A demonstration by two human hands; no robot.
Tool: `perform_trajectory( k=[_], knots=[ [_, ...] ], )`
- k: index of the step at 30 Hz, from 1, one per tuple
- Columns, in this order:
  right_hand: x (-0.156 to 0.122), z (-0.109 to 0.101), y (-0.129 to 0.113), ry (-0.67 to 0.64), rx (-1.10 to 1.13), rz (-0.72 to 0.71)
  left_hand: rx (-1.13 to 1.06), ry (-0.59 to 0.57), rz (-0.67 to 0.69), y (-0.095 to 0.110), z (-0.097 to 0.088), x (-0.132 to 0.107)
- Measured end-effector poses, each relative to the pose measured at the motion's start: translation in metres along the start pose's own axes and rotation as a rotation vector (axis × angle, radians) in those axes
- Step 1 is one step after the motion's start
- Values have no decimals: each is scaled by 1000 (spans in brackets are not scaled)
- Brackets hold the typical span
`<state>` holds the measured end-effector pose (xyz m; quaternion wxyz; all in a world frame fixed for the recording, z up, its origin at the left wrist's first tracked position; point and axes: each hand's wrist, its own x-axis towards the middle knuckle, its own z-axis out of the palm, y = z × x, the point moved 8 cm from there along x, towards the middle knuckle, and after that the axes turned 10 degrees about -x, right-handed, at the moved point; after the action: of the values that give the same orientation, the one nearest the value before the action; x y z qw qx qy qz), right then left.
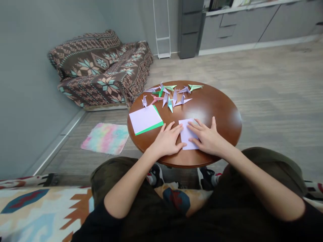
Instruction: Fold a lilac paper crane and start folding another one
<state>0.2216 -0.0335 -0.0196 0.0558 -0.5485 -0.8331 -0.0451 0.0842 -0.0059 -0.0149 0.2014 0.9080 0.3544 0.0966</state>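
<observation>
Right hand [205,137] wide open on lilac paper [187,133] (folded rectangle)

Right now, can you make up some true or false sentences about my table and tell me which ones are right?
1. The right hand rests on a pale paper. True.
2. The left hand is holding a pink paper crane. False: the left hand lies flat on the round wooden table, at the edge of the pale paper.
3. A lilac square lies on a green sheet. True.
4. The paper cranes are on the floor. False: the paper cranes are on the far side of the table.
5. A pastel cloth lies on the floor. True.
</observation>
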Motion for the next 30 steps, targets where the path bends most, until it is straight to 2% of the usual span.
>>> perform_trajectory(
  k=[5, 9, 17, 24, 27, 30],
  knots=[
    [6, 10, -18, -10, -9, 5, 3, -6, 1, 2, -1, 0],
    [6, 14, -20, -3, -46, 42, 3, -10, -1, 2, 0, 0],
    [-1, 19, 1, 4, -90, 158, 15, 4, -2, 0, 1, 0],
    [-11, 25, 26, -108, -130, 264, 47, -13, -23, 0, 1, 1],
    [-5, 7, 20, -15, -46, 285, 52, 3, -21, 1, 1, 1],
    [15, -21, -7, 221, 305, 209, 48, 14, -9, 3, 1, 1]
  ],
)
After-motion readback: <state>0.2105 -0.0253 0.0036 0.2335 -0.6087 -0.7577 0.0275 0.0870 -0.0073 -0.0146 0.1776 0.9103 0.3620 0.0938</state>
